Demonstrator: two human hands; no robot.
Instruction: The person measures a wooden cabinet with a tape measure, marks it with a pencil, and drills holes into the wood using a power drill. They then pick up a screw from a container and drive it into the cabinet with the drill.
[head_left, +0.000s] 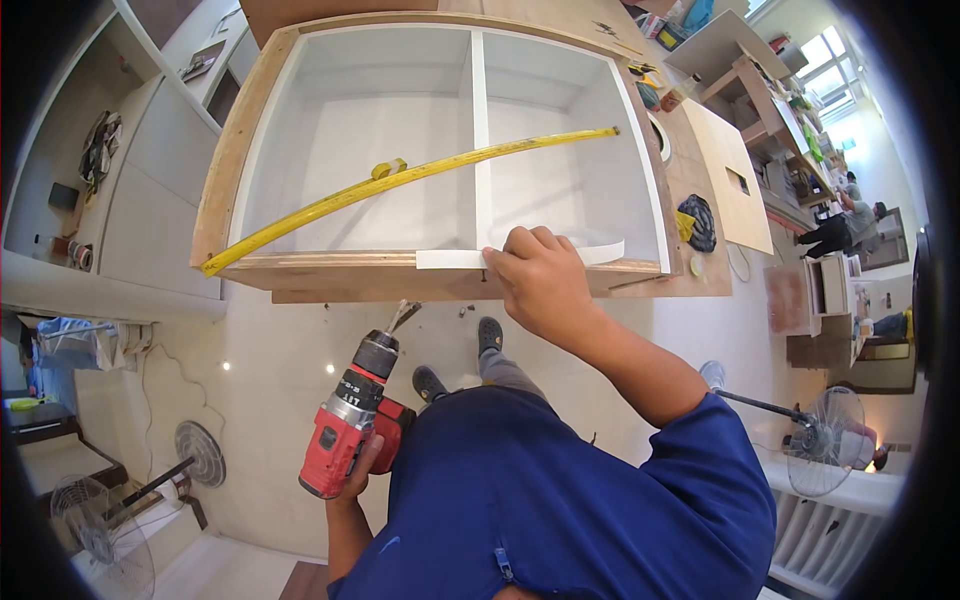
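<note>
Inside the cabinet (350, 150) lies a tape measure (400, 180); left hand (365, 465) grips drill (345, 425), right hand (540, 280) presses edge strip (450, 259).

No legible text, labels or numbers anywhere.

Item count, as seen from my position: one red cordless drill (345, 425), held in my left hand (362, 470). One white strip (520, 257), under my right hand (540, 280). One open cabinet carcass (232, 150), with two compartments split by one white divider (479, 130). One yellow measuring tape (400, 180) lies extended across the carcass. One loose plywood panel (725, 170) rests to the right. Three standing fans: two at lower left (200, 452) (95, 520), one at right (825, 428). My two shoes (489, 333) show below the carcass edge.
</note>
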